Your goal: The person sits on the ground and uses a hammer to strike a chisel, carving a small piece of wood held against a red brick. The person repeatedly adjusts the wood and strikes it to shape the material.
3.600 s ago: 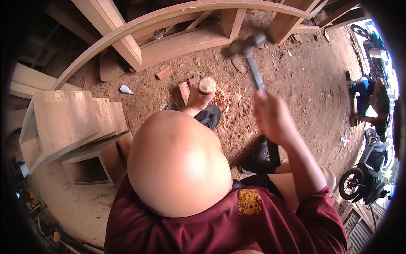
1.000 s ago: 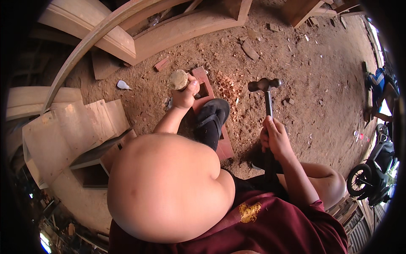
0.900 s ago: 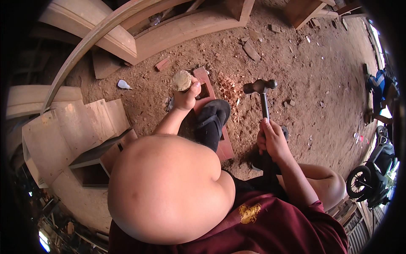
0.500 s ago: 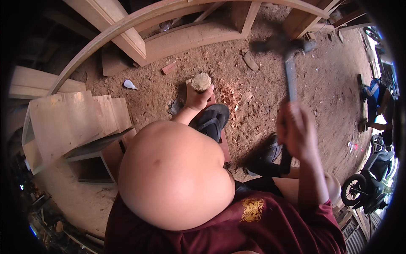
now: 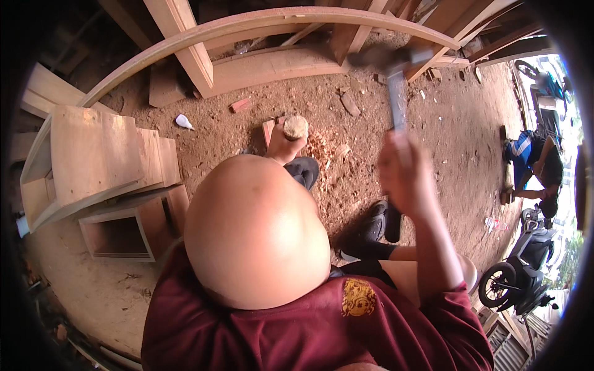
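My left hand [image 5: 286,148] is closed around an upright chisel [image 5: 296,127]. Only the round, battered end of its wooden handle shows; the blade is hidden below. A reddish wooden board [image 5: 268,131] lies under that hand, its far end showing. My left foot in a black sandal [image 5: 304,170] is beside it, partly covered by my bent knee [image 5: 257,229]. On the right, my right hand [image 5: 405,176] grips a hammer [image 5: 396,102] by its dark handle. The hammer's head is raised, apart from the chisel and blurred by motion.
Wood chips [image 5: 322,151] lie on the dirt floor right of the chisel. A curved wooden frame [image 5: 260,23] spans the far side. Stacked boards [image 5: 96,148] and a box-like wooden piece [image 5: 117,235] stand left. At right are another person [image 5: 535,161] and a motorbike [image 5: 516,269].
The view has shifted a little. My right hand and the raised hammer appear slightly farther left, nearer the chisel. My left hand keeps its hold on the chisel.
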